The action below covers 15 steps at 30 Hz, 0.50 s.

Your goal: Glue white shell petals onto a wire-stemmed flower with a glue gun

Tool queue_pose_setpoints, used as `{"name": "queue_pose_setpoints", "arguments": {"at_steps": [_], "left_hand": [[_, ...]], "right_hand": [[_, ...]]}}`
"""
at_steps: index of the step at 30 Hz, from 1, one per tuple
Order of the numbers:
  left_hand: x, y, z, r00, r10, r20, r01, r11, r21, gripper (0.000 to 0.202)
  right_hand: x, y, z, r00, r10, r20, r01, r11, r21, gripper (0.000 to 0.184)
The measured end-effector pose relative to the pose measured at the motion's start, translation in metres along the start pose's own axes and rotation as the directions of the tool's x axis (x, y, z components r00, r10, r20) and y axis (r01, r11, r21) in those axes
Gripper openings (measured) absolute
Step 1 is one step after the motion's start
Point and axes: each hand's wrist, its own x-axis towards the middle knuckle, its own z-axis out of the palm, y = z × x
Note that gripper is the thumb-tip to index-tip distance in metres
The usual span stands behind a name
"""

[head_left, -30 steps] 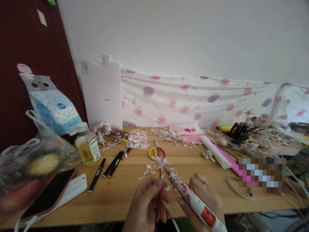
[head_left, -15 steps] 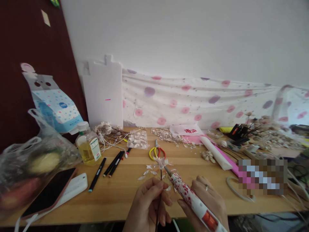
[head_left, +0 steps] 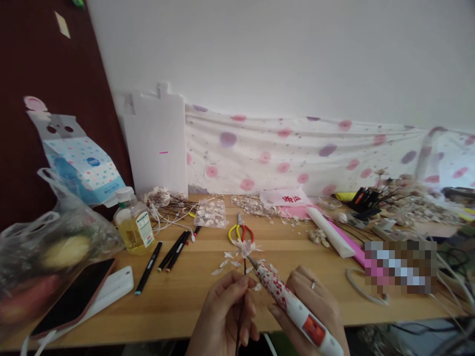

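Scissors (head_left: 241,233) behind flower (head_left: 245,248); 3 marker pens (head_left: 174,252) left.

Head-worn camera looks forward and down over the wooden table (head_left: 178,301), left hand (head_left: 222,309) and right hand (head_left: 313,301) close below, white wall (head_left: 282,49) far ahead

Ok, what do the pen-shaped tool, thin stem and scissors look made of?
The pen-shaped tool looks like glossy moulded plastic, with a printed red pattern. The thin stem is dark and matte: wrapped wire or twig, hard to tell. The scissors show grey steel-like blades and yellow-red plastic handles.
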Motion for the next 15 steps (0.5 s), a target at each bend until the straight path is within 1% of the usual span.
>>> {"name": "queue_pose_setpoints", "arguments": {"at_steps": [2,5,8,10,11,14,15], "left_hand": [[-0.001,0.000,0.001,1.000,-0.003,-0.009,0.003,1.000,-0.005,0.040],[0.000,0.000,0.001,0.999,-0.036,-0.018,0.035,0.999,-0.030,0.039],[0.000,-0.001,-0.002,0.997,-0.072,-0.033,0.069,0.995,-0.070,0.040],[0.000,0.000,-0.005,0.995,-0.086,-0.043,0.081,0.991,-0.103,0.037],[0.001,0.001,-0.007,0.995,-0.091,-0.050,0.084,0.989,-0.119,0.032],[0.006,0.009,-0.016,0.994,-0.077,-0.077,0.063,0.985,-0.162,0.007],[0.008,0.013,-0.020,0.994,-0.064,-0.088,0.048,0.983,-0.176,0.013]], "right_hand": [[-0.001,0.001,-0.002,0.999,0.031,0.014,-0.031,1.000,-0.003,0.023],[-0.004,0.001,-0.004,0.995,0.086,0.056,-0.085,0.996,-0.017,0.024],[-0.008,0.003,-0.005,0.972,0.206,0.116,-0.208,0.978,0.006,0.025],[-0.011,0.009,-0.004,0.931,0.333,0.146,-0.341,0.940,0.030,0.029],[-0.012,0.015,-0.004,0.903,0.402,0.151,-0.411,0.911,0.037,0.032],[-0.020,0.047,0.001,0.791,0.604,0.096,-0.610,0.791,0.043,0.038],[-0.024,0.061,0.002,0.743,0.667,0.052,-0.669,0.742,0.045,0.037]]}}
